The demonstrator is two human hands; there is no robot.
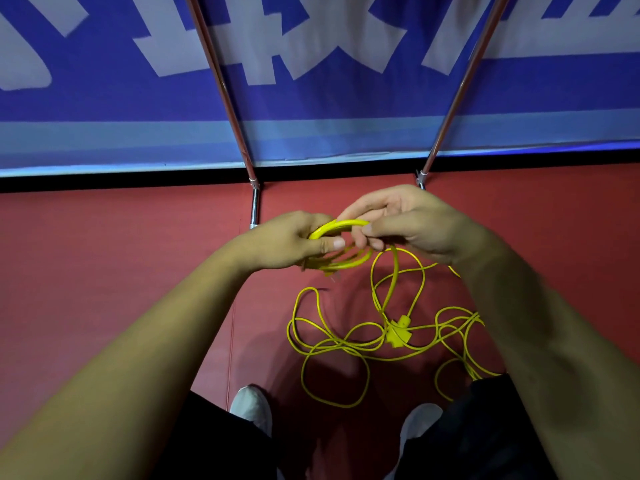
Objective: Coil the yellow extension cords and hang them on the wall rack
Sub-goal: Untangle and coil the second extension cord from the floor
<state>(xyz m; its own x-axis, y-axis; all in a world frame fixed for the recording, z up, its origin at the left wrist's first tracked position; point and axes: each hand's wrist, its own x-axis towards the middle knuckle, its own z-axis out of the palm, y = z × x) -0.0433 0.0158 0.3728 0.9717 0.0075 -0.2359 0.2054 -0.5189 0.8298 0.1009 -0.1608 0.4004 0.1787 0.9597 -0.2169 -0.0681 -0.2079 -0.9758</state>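
Note:
A small coil of yellow extension cord (346, 225) sits between my two hands at chest height. My left hand (287, 242) grips the coil's left side, thumb pressed over the loops. My right hand (405, 220) pinches the cord at the coil's right side. From there the cord drops to the red floor, where the loose rest of the yellow cord (332, 344) lies in tangled loops. A yellow multi-outlet plug end (398, 332) lies among those loops.
Two slanted metal poles (225, 95) (457, 91) stand in front of a blue and white banner (311, 109) on the wall ahead. My white shoes (251, 407) (420, 422) stand on the red floor just short of the loose cord.

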